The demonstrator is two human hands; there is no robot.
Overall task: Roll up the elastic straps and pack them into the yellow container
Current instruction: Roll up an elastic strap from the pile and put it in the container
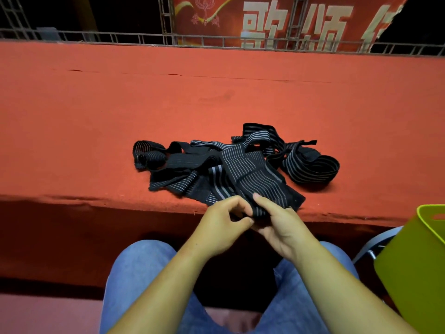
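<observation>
Both hands meet at the near edge of the red table, in the lower middle of the frame. The left hand is curled, thumb and forefinger pinching the end of one black striped strap. The right hand closes round the same end, thumb on top. This strap runs up into the tangled pile of straps at centre frame. Bare red surface lies all around the pile. The yellow container stands at the lower right, beside the person's knee. A metal railing and a red banner cross the top.
</observation>
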